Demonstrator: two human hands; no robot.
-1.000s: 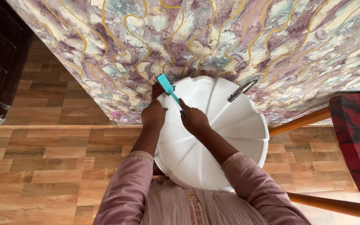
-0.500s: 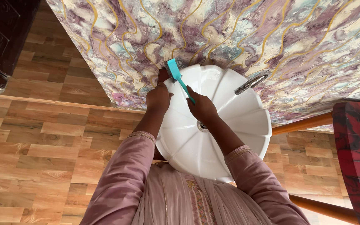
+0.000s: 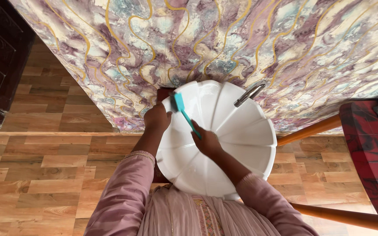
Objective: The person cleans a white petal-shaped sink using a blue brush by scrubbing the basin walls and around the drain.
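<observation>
- Head view, landmark: a white scalloped basin (image 3: 237,140) is sitting against a marbled purple, teal and gold wall (image 3: 241,39), and every place below is given relative to it.
- Head view, right hand (image 3: 207,140): it is lying over the basin's left-centre bowl, with the fingers curling closed around the lower end of a teal brush (image 3: 183,112); the thumb side is facing the far rim.
- Head view, brush: its thin handle is running out of the closed fingers up and to the left, and its rectangular head is lying at the basin's far-left rim, well beyond the fingertips; whether the bristles are touching the porcelain cannot be told.
- Head view, left hand (image 3: 157,117): it is resting on the basin's left rim, just beside the brush head, with the fingers folding over the edge; how tightly they are gripping cannot be told.
- Head view, a chrome tap (image 3: 248,94) is standing at the basin's far-right rim, well apart from both hands.
- Head view, pink sleeves (image 3: 125,196) are covering both forearms at the basin's near edge.
- Head view, a wood-pattern floor (image 3: 44,175) is spreading to the basin's left, and a red patterned cloth (image 3: 368,144) is lying to its right.
</observation>
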